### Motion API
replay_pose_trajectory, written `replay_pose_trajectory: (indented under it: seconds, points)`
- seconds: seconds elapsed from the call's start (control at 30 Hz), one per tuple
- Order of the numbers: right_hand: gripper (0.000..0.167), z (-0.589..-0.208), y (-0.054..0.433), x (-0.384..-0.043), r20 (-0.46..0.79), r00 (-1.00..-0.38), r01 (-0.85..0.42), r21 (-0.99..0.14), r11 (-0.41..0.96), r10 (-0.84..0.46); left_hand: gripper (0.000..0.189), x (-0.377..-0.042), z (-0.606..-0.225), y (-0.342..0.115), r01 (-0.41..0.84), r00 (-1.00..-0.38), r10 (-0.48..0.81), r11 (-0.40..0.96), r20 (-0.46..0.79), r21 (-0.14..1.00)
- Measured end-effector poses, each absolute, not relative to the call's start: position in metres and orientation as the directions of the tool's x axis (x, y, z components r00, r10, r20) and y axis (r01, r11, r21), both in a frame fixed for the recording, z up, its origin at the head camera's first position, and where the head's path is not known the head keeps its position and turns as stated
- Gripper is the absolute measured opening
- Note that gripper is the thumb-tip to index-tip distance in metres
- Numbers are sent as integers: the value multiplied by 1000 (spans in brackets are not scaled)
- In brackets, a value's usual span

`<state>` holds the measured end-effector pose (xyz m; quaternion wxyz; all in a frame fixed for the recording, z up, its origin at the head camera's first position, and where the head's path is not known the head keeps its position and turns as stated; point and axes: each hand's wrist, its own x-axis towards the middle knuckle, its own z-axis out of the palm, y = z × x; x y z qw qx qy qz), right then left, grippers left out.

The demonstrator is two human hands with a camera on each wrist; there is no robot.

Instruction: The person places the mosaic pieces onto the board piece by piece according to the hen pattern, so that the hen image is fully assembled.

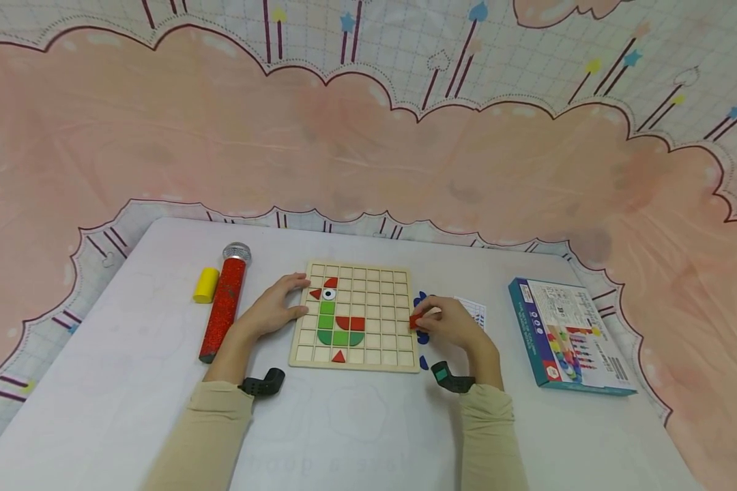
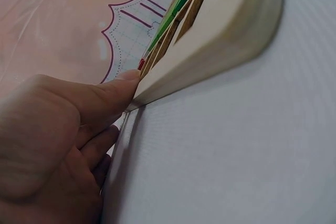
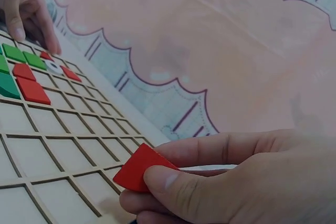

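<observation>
A wooden grid board (image 1: 377,368) lies on the table, with red and green tiles and a round eye tile (image 1: 329,294) set in its cells. My left hand (image 1: 273,307) rests against the board's left edge, fingers spread, thumb touching the frame in the left wrist view. Between thumb and fingers, my right hand (image 1: 451,320) pinches a red tile (image 3: 137,169) at the board's right edge; the thumb covers part of its shape. Several blue tiles (image 1: 423,363) lie beside the board, some hidden beneath the right hand.
Left of the board lie a red microphone (image 1: 224,307) and a yellow cylinder (image 1: 206,285). A box (image 1: 574,337) with printed pictures lies at the right. Behind the right hand, a printed card (image 1: 475,312) is partly covered.
</observation>
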<state>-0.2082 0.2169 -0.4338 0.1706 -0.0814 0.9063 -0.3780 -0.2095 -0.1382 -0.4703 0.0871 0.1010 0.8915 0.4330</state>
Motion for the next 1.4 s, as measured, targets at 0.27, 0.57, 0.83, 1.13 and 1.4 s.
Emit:
replay_pose_trajectory:
  seconds: [0.27,0.57,0.83,1.13,1.4]
  points:
    - [12,-441,203,-211,-163,-943,-91,-711,698,-289,54,-209,-471,-138,104,-965,254,605,-67,789]
    - [12,-447,185,-212,-114,-954,-126,-687,716,-278,54,-208,-470,-138,106,-965,256,601,-65,792]
    - [9,-450,168,-209,-130,-950,-122,-682,721,-283,54,-208,-468,-137,99,-965,251,604,-71,791]
    - [8,-448,156,-205,-140,-945,-135,-658,740,-297,55,-210,-471,-139,97,-966,250,605,-72,790]
    - [8,-445,150,-202,-94,-936,-211,-619,757,-339,55,-210,-471,-139,103,-964,256,606,-70,789]
